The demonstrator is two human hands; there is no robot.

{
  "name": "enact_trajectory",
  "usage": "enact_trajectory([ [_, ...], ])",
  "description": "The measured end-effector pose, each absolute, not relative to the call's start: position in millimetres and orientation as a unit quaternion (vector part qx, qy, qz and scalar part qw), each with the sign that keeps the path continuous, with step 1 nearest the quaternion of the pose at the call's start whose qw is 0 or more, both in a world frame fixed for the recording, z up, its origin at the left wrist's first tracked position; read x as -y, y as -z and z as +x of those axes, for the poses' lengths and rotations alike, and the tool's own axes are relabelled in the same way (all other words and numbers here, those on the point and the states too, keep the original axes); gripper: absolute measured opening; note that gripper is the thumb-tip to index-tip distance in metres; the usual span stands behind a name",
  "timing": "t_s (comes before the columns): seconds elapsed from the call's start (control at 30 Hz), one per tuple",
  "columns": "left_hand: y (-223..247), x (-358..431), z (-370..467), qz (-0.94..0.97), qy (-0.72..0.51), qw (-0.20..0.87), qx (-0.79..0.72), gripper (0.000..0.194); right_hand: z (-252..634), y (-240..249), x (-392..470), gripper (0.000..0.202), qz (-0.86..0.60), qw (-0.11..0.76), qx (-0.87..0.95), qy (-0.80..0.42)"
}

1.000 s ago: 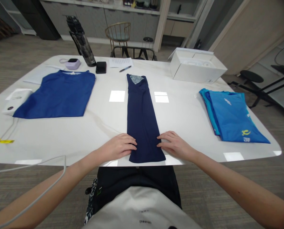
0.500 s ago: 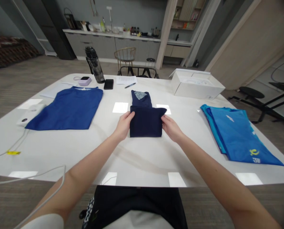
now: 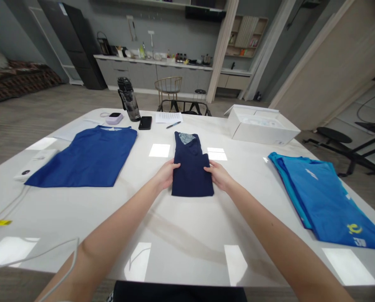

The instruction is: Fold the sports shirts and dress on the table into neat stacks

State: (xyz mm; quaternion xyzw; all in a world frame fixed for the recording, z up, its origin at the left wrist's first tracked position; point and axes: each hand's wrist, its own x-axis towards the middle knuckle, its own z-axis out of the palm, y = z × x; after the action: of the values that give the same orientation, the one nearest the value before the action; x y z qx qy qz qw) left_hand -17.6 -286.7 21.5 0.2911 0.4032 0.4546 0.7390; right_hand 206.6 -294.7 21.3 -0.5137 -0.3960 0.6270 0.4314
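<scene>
A dark navy garment (image 3: 192, 176) lies folded on the white table (image 3: 181, 235), with a patterned light patch showing at its far end. My left hand (image 3: 167, 173) is closed on its left edge, thumb on top. On the opposite edge, my right hand (image 3: 218, 174) grips the cloth between thumb and fingers. A blue shirt (image 3: 93, 157) is spread to the left, and brighter blue folded clothing (image 3: 329, 193) with a yellow logo lies to the right.
Toward the back stand a dark bottle (image 3: 130, 100) and an open white box (image 3: 261, 126). A phone (image 3: 145, 123), a pen (image 3: 173, 125) and paper lie nearby. White cables cross the left side, near a white box (image 3: 33, 165).
The top layer of the navy garment now lies flatter, its upper right corner lowered. Both hands have shifted along its sides, and the camera view has tilted up.
</scene>
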Motion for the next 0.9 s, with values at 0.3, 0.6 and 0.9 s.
enact_trajectory([
  [0.3,-55.8,207.1,-18.1,0.325,-0.500,0.712,-0.372,0.024,205.9,-52.7,217.9,0.045,-0.489,0.468,0.471,-0.566],
  [0.6,-19.3,106.0,-36.0,0.568,-0.439,0.393,-0.574,0.020,209.9,-12.4,108.9,0.024,-0.682,0.340,0.591,-0.265],
  [0.9,-19.3,74.4,-51.1,0.677,-0.415,0.313,-0.521,0.029,220.0,-12.6,80.6,0.026,-0.635,0.389,0.624,-0.236],
])
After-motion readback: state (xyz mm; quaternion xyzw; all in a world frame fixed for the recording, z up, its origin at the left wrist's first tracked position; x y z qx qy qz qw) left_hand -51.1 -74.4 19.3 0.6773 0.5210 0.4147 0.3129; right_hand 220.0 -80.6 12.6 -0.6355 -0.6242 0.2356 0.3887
